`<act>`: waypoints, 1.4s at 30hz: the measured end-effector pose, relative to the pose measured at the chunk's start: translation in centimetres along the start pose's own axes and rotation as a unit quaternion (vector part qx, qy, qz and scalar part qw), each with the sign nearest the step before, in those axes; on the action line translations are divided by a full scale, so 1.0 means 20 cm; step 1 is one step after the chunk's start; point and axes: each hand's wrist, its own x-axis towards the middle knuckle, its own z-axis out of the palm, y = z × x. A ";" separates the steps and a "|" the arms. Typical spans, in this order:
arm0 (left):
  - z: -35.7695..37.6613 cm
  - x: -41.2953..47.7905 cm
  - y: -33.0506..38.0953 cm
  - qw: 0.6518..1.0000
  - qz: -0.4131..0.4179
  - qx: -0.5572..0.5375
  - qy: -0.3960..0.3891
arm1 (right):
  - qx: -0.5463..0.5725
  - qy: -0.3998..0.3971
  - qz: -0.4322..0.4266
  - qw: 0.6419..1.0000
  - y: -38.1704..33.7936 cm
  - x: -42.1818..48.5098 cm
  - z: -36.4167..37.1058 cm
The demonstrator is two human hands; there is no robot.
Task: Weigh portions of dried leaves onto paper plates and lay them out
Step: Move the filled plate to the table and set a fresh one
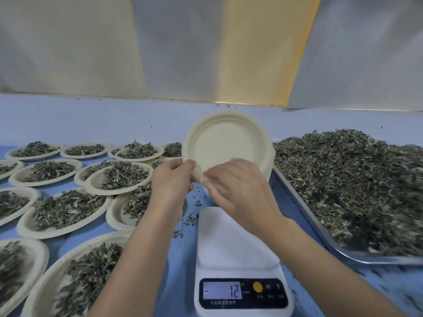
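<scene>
the scale [238, 248] display reads "- 12", with "m" and "t" beside its orange button.

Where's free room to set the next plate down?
Scale platform is bare. Table in front of the tray, right of the scale, is open bar crumbs. Left is packed with overlapping filled plates; tray fills the right.

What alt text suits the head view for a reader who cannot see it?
The left hand and right hand pinch the near rim of empty paper plates held up behind a scale reading minus 12. Filled plates lie to the left; a metal tray heaped with dried leaves sits right.
</scene>
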 end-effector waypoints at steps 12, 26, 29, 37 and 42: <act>-0.11 -0.08 0.05 0.980 -0.016 0.138 -0.139 | 0.278 0.124 0.503 0.809 0.12 -0.13 -0.19; -0.15 -0.10 -0.01 0.934 -0.106 0.307 -0.148 | 0.203 -0.077 0.558 0.801 0.16 -0.28 -0.18; -0.16 -0.08 -0.03 0.930 -0.118 0.318 -0.139 | 0.185 -0.103 0.543 0.812 0.16 -0.30 -0.15; -0.16 -0.09 -0.05 0.920 -0.133 0.338 -0.146 | 0.148 -0.126 0.520 0.832 0.20 -0.35 -0.12; -0.15 -0.09 -0.05 0.916 -0.134 0.349 -0.148 | 0.139 -0.115 0.516 0.837 0.20 -0.36 -0.10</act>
